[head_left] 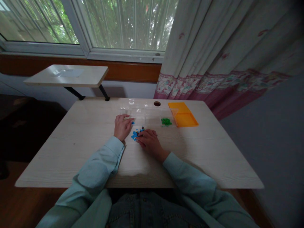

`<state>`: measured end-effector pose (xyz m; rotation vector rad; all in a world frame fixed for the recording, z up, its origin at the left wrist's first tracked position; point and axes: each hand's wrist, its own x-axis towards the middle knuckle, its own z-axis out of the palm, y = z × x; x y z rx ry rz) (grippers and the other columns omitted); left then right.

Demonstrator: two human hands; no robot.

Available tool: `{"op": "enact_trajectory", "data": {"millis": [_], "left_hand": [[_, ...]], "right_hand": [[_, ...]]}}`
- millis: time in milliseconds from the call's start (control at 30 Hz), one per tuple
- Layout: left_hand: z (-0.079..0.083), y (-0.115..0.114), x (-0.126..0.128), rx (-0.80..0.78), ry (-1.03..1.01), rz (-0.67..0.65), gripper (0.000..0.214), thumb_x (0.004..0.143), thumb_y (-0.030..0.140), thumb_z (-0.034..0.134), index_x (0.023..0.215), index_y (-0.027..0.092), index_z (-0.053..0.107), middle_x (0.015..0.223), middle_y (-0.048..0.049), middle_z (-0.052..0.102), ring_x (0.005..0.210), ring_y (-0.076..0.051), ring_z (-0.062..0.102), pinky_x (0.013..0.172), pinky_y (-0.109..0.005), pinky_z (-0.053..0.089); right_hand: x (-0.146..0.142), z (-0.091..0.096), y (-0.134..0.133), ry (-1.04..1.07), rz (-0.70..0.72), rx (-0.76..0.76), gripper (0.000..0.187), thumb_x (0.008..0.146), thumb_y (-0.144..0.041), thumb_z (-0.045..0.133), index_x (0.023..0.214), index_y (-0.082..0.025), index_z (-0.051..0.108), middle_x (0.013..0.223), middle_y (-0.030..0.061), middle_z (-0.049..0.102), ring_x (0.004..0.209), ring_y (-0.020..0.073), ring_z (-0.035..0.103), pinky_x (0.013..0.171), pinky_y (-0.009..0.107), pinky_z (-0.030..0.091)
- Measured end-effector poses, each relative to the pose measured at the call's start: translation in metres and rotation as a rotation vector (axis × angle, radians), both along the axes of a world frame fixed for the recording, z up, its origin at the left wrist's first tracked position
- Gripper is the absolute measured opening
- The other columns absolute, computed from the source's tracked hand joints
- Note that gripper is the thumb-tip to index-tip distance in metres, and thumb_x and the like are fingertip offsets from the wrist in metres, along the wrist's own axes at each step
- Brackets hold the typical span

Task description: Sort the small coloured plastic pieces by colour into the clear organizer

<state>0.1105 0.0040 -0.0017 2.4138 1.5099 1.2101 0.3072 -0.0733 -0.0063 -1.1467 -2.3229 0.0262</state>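
My left hand (122, 127) is at the near left part of a clear plastic compartment box (153, 117). A small blue piece (133, 123) shows at its thumb and fingertips, which look pinched together on it. Right of it, my right hand (151, 141) bends low over a small pile of blue pieces (135, 135) mixed with darker bits on the table. Its fingers are curled at the pile's right side, and what lies under them is hidden. Small green pieces (166, 122) lie in the box's right compartment.
An orange tray-like lid (184, 115) lies right of the box on the pale wooden table (95, 161). Behind the box is a round cable hole (157, 103). A raised shelf (68, 76) stands at the back left, and a curtain (190, 63) hangs behind the right side.
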Motion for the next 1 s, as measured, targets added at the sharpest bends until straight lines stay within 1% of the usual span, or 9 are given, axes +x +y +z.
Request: {"op": "enact_trajectory", "data": {"millis": [133, 267, 433, 533, 633, 700, 833, 900, 1000], "left_hand": [[0.0, 0.0, 0.0, 0.004, 0.007, -0.006, 0.025, 0.091, 0.031, 0.051, 0.106, 0.026, 0.069, 0.113, -0.008, 0.057, 0.109, -0.025, 0.044, 0.097, -0.045, 0.036], [0.001, 0.0, 0.0, 0.009, -0.001, -0.007, 0.025, 0.09, 0.031, 0.051, 0.106, 0.026, 0.07, 0.112, -0.0084, 0.057, 0.109, -0.025, 0.045, 0.097, -0.046, 0.036], [0.002, -0.003, 0.001, 0.014, -0.007, -0.023, 0.024, 0.09, 0.03, 0.051, 0.106, 0.026, 0.07, 0.11, -0.0078, 0.058, 0.108, -0.025, 0.045, 0.096, -0.044, 0.037], [0.003, -0.005, 0.001, 0.02, -0.01, -0.039, 0.024, 0.09, 0.029, 0.052, 0.105, 0.026, 0.07, 0.11, -0.0077, 0.058, 0.108, -0.025, 0.045, 0.096, -0.044, 0.038], [0.005, -0.008, 0.002, 0.025, -0.022, -0.068, 0.024, 0.09, 0.029, 0.052, 0.104, 0.026, 0.07, 0.108, -0.0075, 0.059, 0.106, -0.024, 0.047, 0.095, -0.044, 0.039], [0.006, -0.011, 0.004, 0.007, -0.03, -0.143, 0.023, 0.09, 0.03, 0.051, 0.103, 0.025, 0.07, 0.101, -0.0073, 0.06, 0.101, -0.022, 0.05, 0.091, -0.041, 0.041], [0.01, -0.02, 0.013, -0.077, -0.008, -0.385, 0.026, 0.092, 0.034, 0.048, 0.094, 0.023, 0.071, 0.085, -0.0055, 0.063, 0.087, -0.018, 0.053, 0.081, -0.035, 0.044], [0.014, -0.024, 0.019, -0.113, -0.016, -0.436, 0.031, 0.094, 0.036, 0.044, 0.088, 0.022, 0.07, 0.083, -0.0053, 0.063, 0.085, -0.018, 0.054, 0.081, -0.035, 0.043], [0.019, -0.029, 0.026, -0.146, -0.06, -0.48, 0.037, 0.095, 0.039, 0.04, 0.082, 0.02, 0.069, 0.081, -0.0054, 0.063, 0.083, -0.017, 0.055, 0.079, -0.035, 0.043]], "right_hand": [[0.0, 0.002, 0.0, -0.003, -0.026, -0.003, 0.012, 0.086, -0.03, 0.061, 0.093, -0.027, 0.07, 0.105, 0.0025, 0.064, 0.102, 0.0203, 0.048, 0.089, 0.038, 0.033], [0.0, 0.004, 0.0, 0.016, -0.041, -0.019, 0.009, 0.085, -0.027, 0.062, 0.087, -0.025, 0.07, 0.102, 0.0032, 0.064, 0.101, 0.0205, 0.048, 0.086, 0.037, 0.035], [0.002, 0.004, 0.0, 0.081, -0.037, -0.028, 0.007, 0.084, -0.026, 0.064, 0.085, -0.024, 0.071, 0.097, 0.0035, 0.065, 0.098, 0.0193, 0.05, 0.086, 0.036, 0.036], [0.005, 0.002, 0.001, 0.11, -0.038, -0.006, 0.009, 0.084, -0.029, 0.064, 0.086, -0.024, 0.071, 0.097, 0.0038, 0.065, 0.098, 0.0187, 0.05, 0.085, 0.035, 0.036], [0.007, 0.004, 0.003, 0.154, -0.057, 0.048, 0.011, 0.085, -0.03, 0.062, 0.085, -0.025, 0.071, 0.094, 0.0035, 0.066, 0.096, 0.0181, 0.051, 0.085, 0.034, 0.037], [0.009, 0.007, 0.003, 0.191, -0.078, 0.09, 0.011, 0.086, -0.031, 0.062, 0.084, -0.025, 0.071, 0.091, 0.0031, 0.067, 0.093, 0.0177, 0.052, 0.085, 0.034, 0.037], [0.017, 0.017, 0.002, 0.239, -0.117, 0.148, 0.011, 0.085, -0.03, 0.063, 0.089, -0.026, 0.071, 0.089, 0.0031, 0.067, 0.092, 0.0177, 0.054, 0.086, 0.035, 0.038], [0.021, 0.021, 0.001, 0.243, -0.143, 0.153, 0.011, 0.085, -0.029, 0.063, 0.092, -0.027, 0.071, 0.091, 0.0032, 0.067, 0.095, 0.0179, 0.054, 0.088, 0.036, 0.037], [0.025, 0.023, -0.001, 0.247, -0.169, 0.168, 0.013, 0.085, -0.029, 0.064, 0.095, -0.029, 0.071, 0.093, 0.0028, 0.066, 0.097, 0.0181, 0.053, 0.09, 0.036, 0.037]]}}
